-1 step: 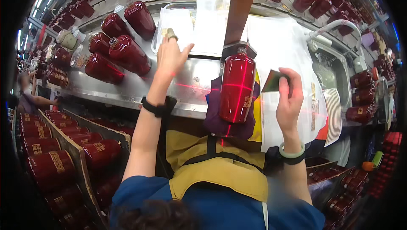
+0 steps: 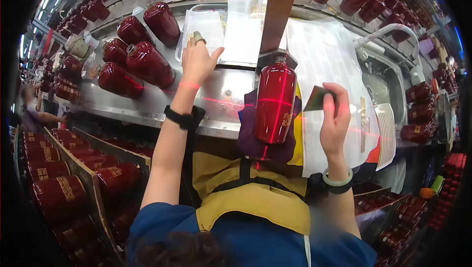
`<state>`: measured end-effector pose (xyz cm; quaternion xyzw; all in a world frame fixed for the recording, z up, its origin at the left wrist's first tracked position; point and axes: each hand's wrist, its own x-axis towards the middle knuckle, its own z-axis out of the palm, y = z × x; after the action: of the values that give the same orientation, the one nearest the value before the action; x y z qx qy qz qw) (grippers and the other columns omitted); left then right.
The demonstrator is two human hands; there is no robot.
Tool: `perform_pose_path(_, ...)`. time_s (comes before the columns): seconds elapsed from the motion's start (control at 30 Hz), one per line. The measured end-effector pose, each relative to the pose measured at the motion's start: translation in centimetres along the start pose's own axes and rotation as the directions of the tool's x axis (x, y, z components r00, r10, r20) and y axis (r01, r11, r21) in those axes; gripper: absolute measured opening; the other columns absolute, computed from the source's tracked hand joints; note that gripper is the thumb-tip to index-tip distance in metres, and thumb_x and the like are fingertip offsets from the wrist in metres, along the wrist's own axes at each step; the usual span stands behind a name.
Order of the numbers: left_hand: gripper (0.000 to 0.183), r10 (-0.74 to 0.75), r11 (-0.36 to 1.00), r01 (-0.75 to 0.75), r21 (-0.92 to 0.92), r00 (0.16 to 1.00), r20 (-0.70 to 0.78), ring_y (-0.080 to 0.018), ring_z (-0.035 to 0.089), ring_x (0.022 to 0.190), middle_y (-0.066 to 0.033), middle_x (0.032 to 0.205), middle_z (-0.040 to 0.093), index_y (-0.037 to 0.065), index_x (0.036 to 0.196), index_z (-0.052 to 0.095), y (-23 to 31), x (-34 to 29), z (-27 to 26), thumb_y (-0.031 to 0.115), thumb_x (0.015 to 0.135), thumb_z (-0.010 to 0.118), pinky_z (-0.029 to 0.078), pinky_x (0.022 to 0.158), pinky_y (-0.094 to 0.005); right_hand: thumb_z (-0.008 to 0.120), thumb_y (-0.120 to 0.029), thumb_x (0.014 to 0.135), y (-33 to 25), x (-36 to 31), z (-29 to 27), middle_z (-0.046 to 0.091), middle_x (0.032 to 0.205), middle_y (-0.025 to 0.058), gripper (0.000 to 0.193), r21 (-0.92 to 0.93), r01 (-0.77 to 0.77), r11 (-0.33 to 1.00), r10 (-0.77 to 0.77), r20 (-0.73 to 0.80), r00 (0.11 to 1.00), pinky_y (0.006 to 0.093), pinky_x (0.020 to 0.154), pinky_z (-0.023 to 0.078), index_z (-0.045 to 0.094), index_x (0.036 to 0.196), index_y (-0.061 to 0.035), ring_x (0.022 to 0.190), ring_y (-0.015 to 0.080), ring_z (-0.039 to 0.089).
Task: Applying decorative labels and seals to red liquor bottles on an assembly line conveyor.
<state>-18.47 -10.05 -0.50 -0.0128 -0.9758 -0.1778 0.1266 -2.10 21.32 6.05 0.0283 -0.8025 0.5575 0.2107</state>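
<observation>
My left hand (image 2: 198, 62) is stretched out with the thumb apart, fingertips at a white sheet (image 2: 206, 23) on a metal tray. One finger wears a tan finger cot (image 2: 198, 37). Between my hands a glossy dark red bottle (image 2: 275, 103) lies on a purple cloth (image 2: 247, 136), its open neck pointing away from me. Red laser lines cross it, and a gold mark shows at its lower right side. My right hand (image 2: 336, 119) pinches a thin dark square piece (image 2: 314, 99), like a scraper card, above a white sheet (image 2: 329, 60) right of the bottle.
Several red bottles (image 2: 150, 65) stand on the metal counter at left. A brown post (image 2: 280, 11) rises behind the central bottle. At right are a sink (image 2: 388, 77) and a white curved tap (image 2: 393, 28). Wooden-sided crates (image 2: 88, 183) of bottles sit lower left; more bottles line the far conveyor.
My left hand has shifted very slightly left, and my right hand with the dark square piece has dropped a little. The bottle stays in place.
</observation>
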Motion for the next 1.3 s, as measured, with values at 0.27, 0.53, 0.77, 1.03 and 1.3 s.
perform_pose_path(0.27,0.076,0.103,0.980,-0.133,0.150,0.976,0.194,-0.0359,0.058,0.127,-0.0273,0.124,0.067,-0.009,0.115,0.068,-1.1,2.0,3.0,0.063,0.093,0.060,0.023,0.120,-0.0584,0.072,-0.029,0.092,1.1,-3.5,-1.3,0.046,0.091,0.0019,0.037,-0.102,-0.045,0.994,0.053,0.075,0.996,0.0286,0.073,0.037,0.062,0.117,-0.0033,0.081,0.0155,0.043)
perform_pose_path(0.53,0.018,0.317,0.943,-0.305,-0.132,0.945,0.077,-0.0393,0.068,0.084,-0.0193,0.088,0.072,0.006,0.102,0.077,-1.7,-0.9,-0.1,0.006,0.086,0.070,0.053,0.088,-0.0431,0.080,-0.027,0.072,-0.5,-6.0,2.4,0.062,0.119,0.0044,0.054,-0.317,0.554,0.770,-0.376,0.477,0.794,0.0353,0.072,0.049,0.069,0.124,-0.0144,0.086,0.0203,0.060)
perform_pose_path(0.77,0.033,0.230,0.953,-0.219,-0.208,0.973,0.025,-0.0312,0.072,0.090,-0.0100,0.091,0.076,0.013,0.119,0.074,-2.4,-1.3,-0.8,0.002,0.089,0.068,0.054,0.080,-0.0405,0.074,-0.005,0.065,1.9,-6.5,3.4,0.067,0.121,0.0039,0.055,-0.386,0.647,0.657,-0.510,0.405,0.759,0.0341,0.069,0.050,0.074,0.119,-0.0084,0.077,0.0196,0.059)
perform_pose_path(1.03,0.035,0.303,0.758,-0.481,-0.441,0.858,-0.415,-0.0183,0.074,0.099,-0.0079,0.099,0.078,0.002,0.120,0.072,7.0,-6.2,-3.3,-0.011,0.088,0.068,0.054,0.097,-0.0340,0.083,-0.007,0.070,3.7,-7.6,2.9,0.064,0.120,0.0121,0.051,-0.192,0.538,0.821,-0.488,0.252,0.836,0.0393,0.075,0.055,0.069,0.119,-0.0031,0.086,0.0282,0.064)
perform_pose_path(1.3,0.043,0.607,0.547,-0.622,-0.561,0.756,-0.245,-0.0289,0.068,0.120,-0.0097,0.114,0.075,0.005,0.115,0.072,10.9,-10.6,-4.4,-0.015,0.079,0.061,0.040,0.114,-0.0543,0.082,-0.006,0.081,1.3,-3.9,0.8,0.068,0.097,0.0121,0.029,-0.045,0.231,0.972,-0.223,0.133,0.966,0.0355,0.077,0.053,0.068,0.107,-0.0034,0.090,0.0284,0.067)
